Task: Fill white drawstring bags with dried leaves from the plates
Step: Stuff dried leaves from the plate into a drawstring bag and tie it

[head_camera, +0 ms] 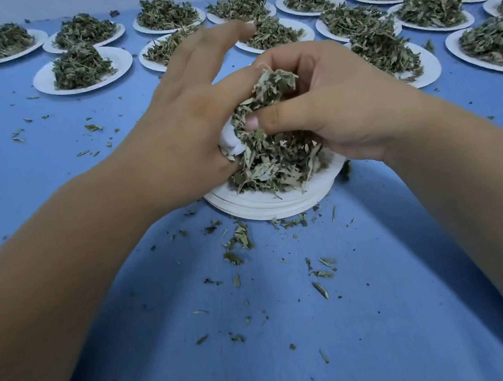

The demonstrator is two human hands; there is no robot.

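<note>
You're stuffing mid-fill: left hand [187, 128] is pinching the bag [232, 143] at 9 o'clock of the near plates [266, 207], right hand [333, 114] is gripping a clump of leaves [262, 103] beside it, so next you're likely needing to push it into the mouth without spilling.

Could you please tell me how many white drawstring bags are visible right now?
1: the white drawstring bag, held by the left hand over the front stack of plates, mostly hidden by dried leaves. Others may be hidden.
</note>
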